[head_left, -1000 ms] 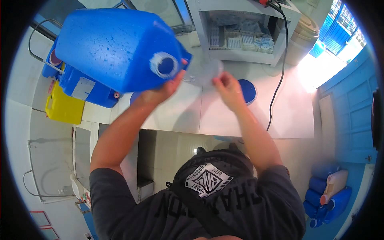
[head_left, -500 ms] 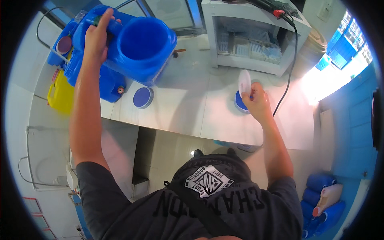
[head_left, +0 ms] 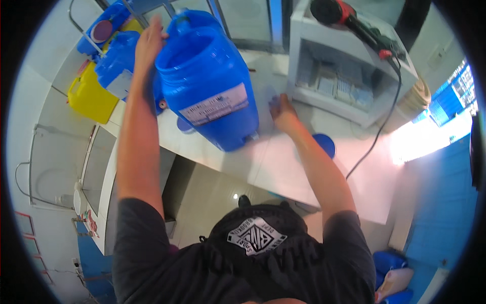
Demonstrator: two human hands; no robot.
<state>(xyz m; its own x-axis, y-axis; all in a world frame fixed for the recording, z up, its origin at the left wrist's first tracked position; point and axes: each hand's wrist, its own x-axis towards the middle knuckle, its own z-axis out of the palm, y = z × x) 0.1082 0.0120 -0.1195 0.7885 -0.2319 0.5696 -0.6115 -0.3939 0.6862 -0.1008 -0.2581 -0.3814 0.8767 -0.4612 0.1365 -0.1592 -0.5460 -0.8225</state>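
A large open-mouthed blue plastic drum (head_left: 230, 119) with a white label stands on the counter, its wide mouth tipped toward me. My left hand (head_left: 148, 48) is up against the drum's far left side, near its handle (head_left: 179, 24); the fingers are smeared, so their grip is unclear. To the right of the drum, my right hand (head_left: 284, 112) pinches a thin pale disc (head_left: 273, 97), blurred at the fingertips. A round blue lid (head_left: 325, 145) lies on the counter beside my right forearm. Another blue lid (head_left: 185, 125) is mostly hidden by the drum.
Blue jerrycans (head_left: 115, 63) and a yellow jerrycan (head_left: 92, 96) crowd the counter's left end. A white open-fronted cabinet (head_left: 324, 114) stands at the back right, a black-and-red corded tool (head_left: 357, 30) on top. Its cable hangs over the counter (head_left: 362, 177). More blue containers (head_left: 389, 263) sit lower right.
The blue drum has shifted right and nearer, turning its label toward me. My left hand moved right with it. My right hand went from the right-hand lid to beside the drum, carrying the disc.
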